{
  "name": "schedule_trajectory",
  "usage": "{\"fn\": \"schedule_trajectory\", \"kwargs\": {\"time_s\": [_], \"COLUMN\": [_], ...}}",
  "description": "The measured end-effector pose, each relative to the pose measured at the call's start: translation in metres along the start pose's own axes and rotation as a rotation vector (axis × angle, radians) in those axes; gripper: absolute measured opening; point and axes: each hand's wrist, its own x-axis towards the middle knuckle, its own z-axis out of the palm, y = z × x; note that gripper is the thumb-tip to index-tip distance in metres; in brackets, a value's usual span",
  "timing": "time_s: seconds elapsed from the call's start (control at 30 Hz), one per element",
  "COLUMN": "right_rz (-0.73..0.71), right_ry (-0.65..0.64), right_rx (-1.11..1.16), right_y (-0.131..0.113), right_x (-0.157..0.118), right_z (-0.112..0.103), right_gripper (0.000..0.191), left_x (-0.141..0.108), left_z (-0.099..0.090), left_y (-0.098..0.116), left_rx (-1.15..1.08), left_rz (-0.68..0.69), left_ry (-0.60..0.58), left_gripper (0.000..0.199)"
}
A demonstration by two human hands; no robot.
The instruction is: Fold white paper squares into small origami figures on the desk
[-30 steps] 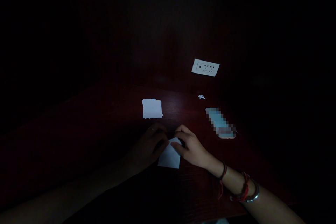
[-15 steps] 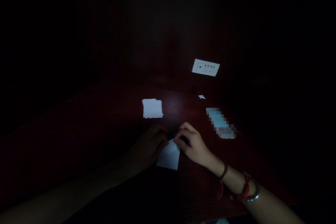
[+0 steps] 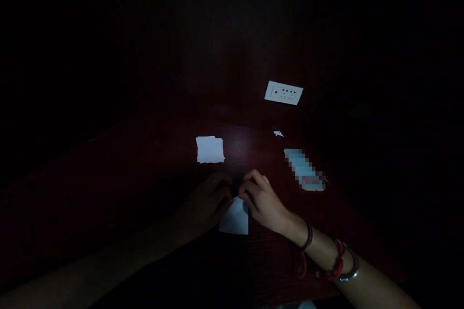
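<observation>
A small white sheet of paper lies near the front of the dark red table, its far edge between my two hands. My left hand, in deep shadow with a ring on one finger, pinches the sheet's upper left edge. My right hand has its fingers curled and pinches the upper right corner. Beyond the hands rests a loosely squared stack of white paper pieces. The fingertips partly cover the sheet's far edge.
A phone with a blurred screen lies on the table at the right. Behind it is a small crumpled white scrap. A white socket plate is on the back wall. The surroundings are very dark.
The sheet has turned slightly and its far edge sits a little nearer. My right hand's fingers have curled in more at its corner; my left hand has hardly moved.
</observation>
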Motion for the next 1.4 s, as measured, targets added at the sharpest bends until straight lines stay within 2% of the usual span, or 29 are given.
{"fn": "schedule_trajectory", "kwargs": {"time_s": [0.1,0.4,0.57,0.77,0.9,1.0,1.1,1.17,1.3,1.33,1.4], "right_rz": [0.025,0.054,0.079,0.068,0.087,0.089,0.087,0.083,0.084,0.092,0.114], "right_ry": [0.005,0.012,-0.005,-0.043,-0.012,-0.033,-0.075,-0.097,-0.097,-0.09,-0.065], "right_rx": [-0.019,0.157,0.093,0.192,0.192,0.191,0.193,0.181,0.15,0.142,0.124], "right_y": [0.002,0.011,0.013,0.018,0.018,0.019,0.02,0.022,0.024,0.025,0.026], "right_x": [0.0,0.0,0.0,0.001,0.002,0.001,0.001,0.001,0.002,0.002,0.002], "right_z": [0.001,0.002,0.003,0.002,0.001,0.001,0.0,0.0,0.002,0.002,0.001], "right_gripper": [0.011,0.003,0.005,0.004,0.007,0.009,0.015,0.016,0.017,0.017,0.017], "left_x": [-0.001,0.0,-0.001,-0.002,-0.002,-0.002,-0.002,-0.002,-0.006,-0.007,-0.011], "left_z": [0.002,0.0,0.002,0.001,0.002,0.003,0.003,0.002,0.006,0.008,0.012], "left_y": [-0.004,-0.009,-0.01,-0.01,-0.011,-0.012,-0.011,-0.01,-0.016,-0.018,-0.023], "left_rx": [0.003,-0.009,-0.005,0.0,0.023,0.053,0.096,0.135,0.17,0.174,0.199], "left_rz": [0.012,-0.014,-0.031,-0.048,-0.076,-0.074,-0.028,0.06,0.296,0.331,0.311], "left_ry": [0.016,0.036,0.039,0.077,0.054,0.051,0.065,0.05,-0.049,-0.087,-0.127], "left_gripper": [0.009,0.013,0.012,0.013,0.014,0.012,0.014,0.02,0.022,0.023,0.024]}}
